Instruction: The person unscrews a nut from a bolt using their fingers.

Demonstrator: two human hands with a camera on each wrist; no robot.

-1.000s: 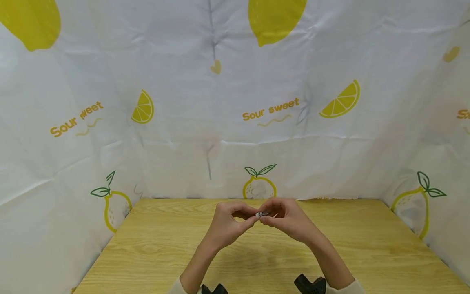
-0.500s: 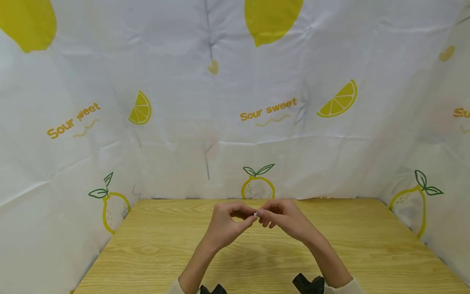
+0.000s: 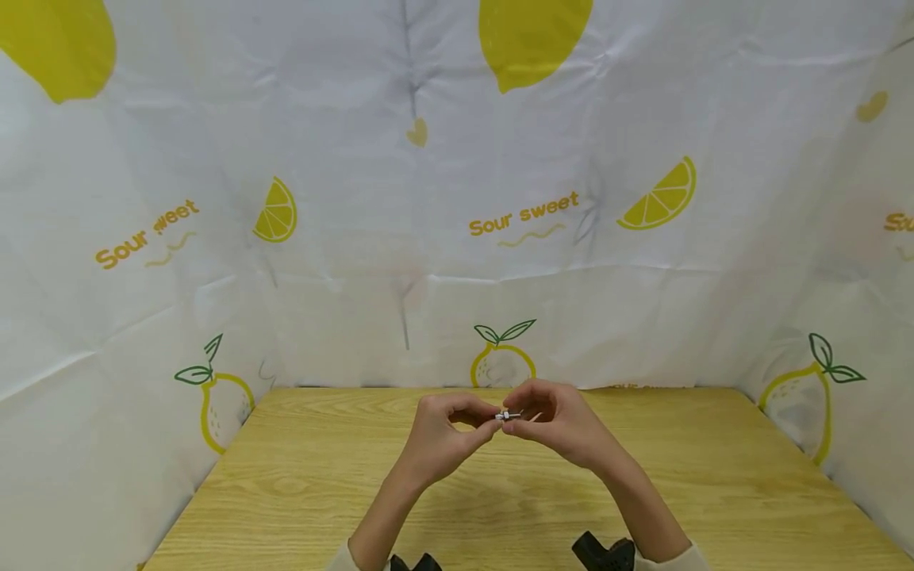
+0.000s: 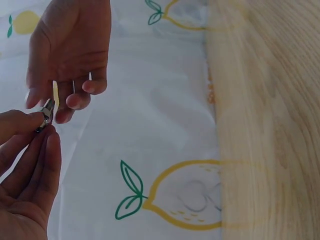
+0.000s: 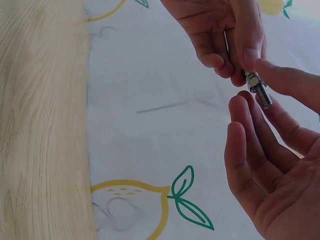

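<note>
My left hand [image 3: 446, 436] pinches one end of a small silver bolt [image 5: 265, 100] between thumb and fingertips, a little above the table. A hex nut [image 5: 254, 83] sits on the bolt's shank, and the threaded end projects beyond it, toward my right hand [image 3: 560, 424]. That hand's thumb and forefinger stand spread on either side of the nut and threads; whether a fingertip touches the nut is hard to tell. The bolt [image 4: 46, 115] also shows in the left wrist view, lying between both hands. The end in my left fingers is hidden.
A wooden table [image 3: 286, 492] stretches beneath both hands. White cloth [image 3: 343, 317] printed with lemons surrounds its back and sides. Black devices [image 3: 603, 551] are worn at both wrists, near the pale sleeves.
Half a second ago the right thumb and fingers were closed together at the nut, covering the threads. They have since spread apart, exposing nut and threads. The left hand keeps its pinch.
</note>
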